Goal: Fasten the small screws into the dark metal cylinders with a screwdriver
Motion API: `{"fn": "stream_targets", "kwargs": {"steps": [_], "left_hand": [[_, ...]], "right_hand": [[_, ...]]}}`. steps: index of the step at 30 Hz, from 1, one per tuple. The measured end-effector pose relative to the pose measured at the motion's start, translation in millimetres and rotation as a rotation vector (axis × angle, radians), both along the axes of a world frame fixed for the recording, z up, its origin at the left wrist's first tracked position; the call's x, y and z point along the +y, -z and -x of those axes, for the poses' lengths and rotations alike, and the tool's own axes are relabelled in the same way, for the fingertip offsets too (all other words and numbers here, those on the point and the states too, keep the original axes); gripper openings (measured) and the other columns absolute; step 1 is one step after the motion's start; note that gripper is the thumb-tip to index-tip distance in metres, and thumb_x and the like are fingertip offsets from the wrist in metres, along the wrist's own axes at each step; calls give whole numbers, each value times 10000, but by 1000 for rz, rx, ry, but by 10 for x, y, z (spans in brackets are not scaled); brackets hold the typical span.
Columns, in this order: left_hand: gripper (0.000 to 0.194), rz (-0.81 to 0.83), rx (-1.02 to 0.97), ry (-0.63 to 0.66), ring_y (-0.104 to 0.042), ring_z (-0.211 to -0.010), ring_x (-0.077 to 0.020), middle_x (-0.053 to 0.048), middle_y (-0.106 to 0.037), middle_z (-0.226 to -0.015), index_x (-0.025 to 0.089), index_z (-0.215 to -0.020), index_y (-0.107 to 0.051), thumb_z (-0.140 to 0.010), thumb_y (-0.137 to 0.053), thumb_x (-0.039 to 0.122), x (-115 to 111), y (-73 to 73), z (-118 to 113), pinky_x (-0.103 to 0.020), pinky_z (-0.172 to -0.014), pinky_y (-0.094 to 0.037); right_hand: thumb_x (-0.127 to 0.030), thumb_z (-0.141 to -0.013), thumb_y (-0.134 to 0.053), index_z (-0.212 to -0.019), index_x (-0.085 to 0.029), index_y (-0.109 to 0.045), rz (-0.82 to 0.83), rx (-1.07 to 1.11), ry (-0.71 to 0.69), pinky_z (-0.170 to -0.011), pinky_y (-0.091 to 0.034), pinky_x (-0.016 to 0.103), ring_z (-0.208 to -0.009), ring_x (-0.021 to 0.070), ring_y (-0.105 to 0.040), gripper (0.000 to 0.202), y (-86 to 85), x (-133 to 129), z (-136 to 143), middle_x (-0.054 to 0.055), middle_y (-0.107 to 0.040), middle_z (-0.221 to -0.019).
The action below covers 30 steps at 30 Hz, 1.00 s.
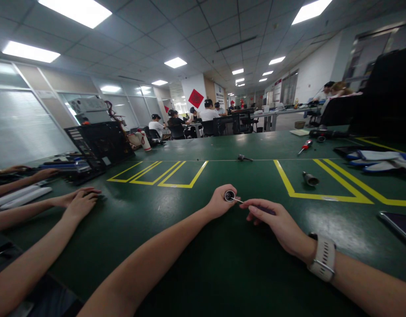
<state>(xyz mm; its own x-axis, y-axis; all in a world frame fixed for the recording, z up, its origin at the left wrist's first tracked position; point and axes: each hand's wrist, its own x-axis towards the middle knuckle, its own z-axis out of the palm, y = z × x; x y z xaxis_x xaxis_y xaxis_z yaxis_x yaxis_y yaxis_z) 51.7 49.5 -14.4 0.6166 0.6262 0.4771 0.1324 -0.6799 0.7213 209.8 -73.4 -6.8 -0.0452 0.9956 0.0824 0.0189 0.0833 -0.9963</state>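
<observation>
Left hand (pixel 219 203) grasped a silver-rimmed, hollow cylindrical part (pixel 229 194) above the green tabletop (pixel 176 229), open end toward the wearer. Right hand (pixel 277 220) held a slim, dark-handled tool (pixel 237 200), thin metal shaft at the opening. A grey metal fitting (pixel 310 178) lay farther right.

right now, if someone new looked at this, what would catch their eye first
Probably the round hollow part in the left hand, centre, with a thin tool in the right hand reaching its opening. Next, the bright yellow lines across the green table. Behind, a red diamond stands out on a white pillar.
</observation>
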Motion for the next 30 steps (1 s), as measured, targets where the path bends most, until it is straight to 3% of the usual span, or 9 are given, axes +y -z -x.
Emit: {"fn": "stream_targets", "kwargs": {"steps": [5,11,16,26,30], "left_hand": [[215,29,-1,10,-422,-569,-80,37,-451,-636,141,-654,-481,-698,-642,276,-9,-8,-9,-203,-546,-356],[108,-141,142,-172,-469,-619,-105,25,-501,-670,150,-679,-520,-706,-605,210,25,36,-3,-225,-590,-370],[60,-244,216,-202,-494,-644,-117,20,-523,-679,154,-686,-538,-716,-582,183,26,34,1,-241,-617,-368],[220,34,32,27,-447,-599,-91,29,-464,-645,142,-674,-493,-693,-644,300,10,0,2,-207,-565,-375],[233,81,2,64,-439,-593,-89,30,-459,-639,141,-674,-486,-678,-659,297,-3,-5,-6,-207,-562,-372]], "right_hand": [[-338,-828,-543,-1033,-225,-642,-11,10,15,-705,-438,349,-816,183,-575,254,-1,0,3,39,-638,-944],[-338,-828,-538,-1011,-219,-652,-1,-30,17,-689,-434,342,-791,177,-574,246,-7,6,20,38,-639,-924],[-329,-834,-533,-1013,-221,-654,4,-21,-3,-700,-434,342,-807,180,-571,242,2,7,3,37,-637,-921],[-326,-829,-543,-1012,-223,-649,3,21,-6,-707,-436,336,-820,180,-570,236,1,-10,-11,33,-634,-922],[-345,-833,-532,-1031,-230,-644,0,22,-8,-708,-436,334,-816,180,-573,254,-6,-19,-10,30,-635,-906]]}}
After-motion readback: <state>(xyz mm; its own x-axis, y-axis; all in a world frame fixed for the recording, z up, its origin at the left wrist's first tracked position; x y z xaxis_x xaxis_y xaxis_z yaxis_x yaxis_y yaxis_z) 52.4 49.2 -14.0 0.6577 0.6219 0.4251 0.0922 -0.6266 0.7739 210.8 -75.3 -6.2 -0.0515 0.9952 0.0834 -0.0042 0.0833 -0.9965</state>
